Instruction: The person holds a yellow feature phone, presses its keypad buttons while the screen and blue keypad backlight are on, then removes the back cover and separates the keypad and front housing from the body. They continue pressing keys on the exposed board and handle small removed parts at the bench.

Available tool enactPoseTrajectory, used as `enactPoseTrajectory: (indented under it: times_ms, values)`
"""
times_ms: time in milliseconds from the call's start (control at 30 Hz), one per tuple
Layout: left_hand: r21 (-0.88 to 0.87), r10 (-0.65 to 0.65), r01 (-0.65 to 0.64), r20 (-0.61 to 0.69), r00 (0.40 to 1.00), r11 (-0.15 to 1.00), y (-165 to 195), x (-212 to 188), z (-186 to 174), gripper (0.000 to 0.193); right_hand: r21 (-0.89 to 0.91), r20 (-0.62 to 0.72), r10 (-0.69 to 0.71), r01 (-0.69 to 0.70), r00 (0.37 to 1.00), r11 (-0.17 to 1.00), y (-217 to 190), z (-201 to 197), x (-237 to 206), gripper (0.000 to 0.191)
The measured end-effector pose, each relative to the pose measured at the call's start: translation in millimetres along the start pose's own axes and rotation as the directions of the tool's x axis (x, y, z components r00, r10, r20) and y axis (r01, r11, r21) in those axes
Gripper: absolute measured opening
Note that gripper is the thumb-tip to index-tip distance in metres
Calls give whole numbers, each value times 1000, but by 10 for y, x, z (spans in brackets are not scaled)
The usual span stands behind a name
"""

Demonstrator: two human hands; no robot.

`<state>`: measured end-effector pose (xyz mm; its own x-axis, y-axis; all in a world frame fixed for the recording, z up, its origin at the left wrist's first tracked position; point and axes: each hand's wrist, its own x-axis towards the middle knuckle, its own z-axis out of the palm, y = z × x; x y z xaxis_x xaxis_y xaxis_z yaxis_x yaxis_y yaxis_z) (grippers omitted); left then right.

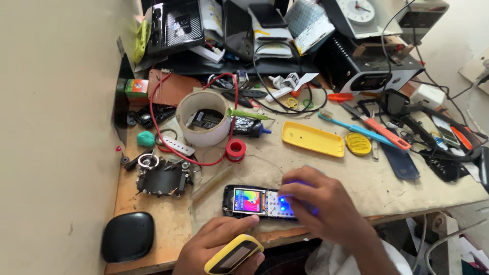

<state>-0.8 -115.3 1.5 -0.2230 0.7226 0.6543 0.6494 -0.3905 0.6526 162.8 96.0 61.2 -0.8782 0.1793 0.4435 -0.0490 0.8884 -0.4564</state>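
Both hands work: right hand (321,203) presses the lit phone's (260,202) keypad; left hand (216,244) grips a yellow front cover (233,253), seemingly testing before refitting.

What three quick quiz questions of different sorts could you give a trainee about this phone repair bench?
1. True or false: the screen of the opened phone on the bench is dark.
2. Multiple choice: what does the left hand hold? A) a yellow phone front cover, B) a toothbrush, C) a roll of tape.
3. Fill in: the right hand rests over the phone's lit ______.

Key
1. False: the screen shows bright colours.
2. A: the yellow phone front cover is in that hand; the blue toothbrush and the wide tape roll lie farther back on the bench.
3. Keypad, glowing blue under the fingers.
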Motion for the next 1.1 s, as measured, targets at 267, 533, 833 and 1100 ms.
enactPoseTrajectory:
  times_ms: [267, 533, 833, 1100]
  values:
    - [21, -29, 29, 20, 999, 999, 26, -12, -20, 21, 575, -128, 391, -253, 911, 778, 262, -38, -208, 17]
    - [33, 5, -6, 16, 1000, 999, 88, 39, -73, 27, 339, -1, 231, -217, 973, 915, 113, -147, -152, 26]
    - [-133, 19, -26, -54, 998, 991, 249, 49, -69, 33, 405, -105, 160, -105, 981, 908, -142, -311, -360, 32]
    - [-138, 166, -151, 98, 981, 979, 208, 60, 101, 29, 408, 96, 14, -52, 995, 911, -470, -382, -545, 38]
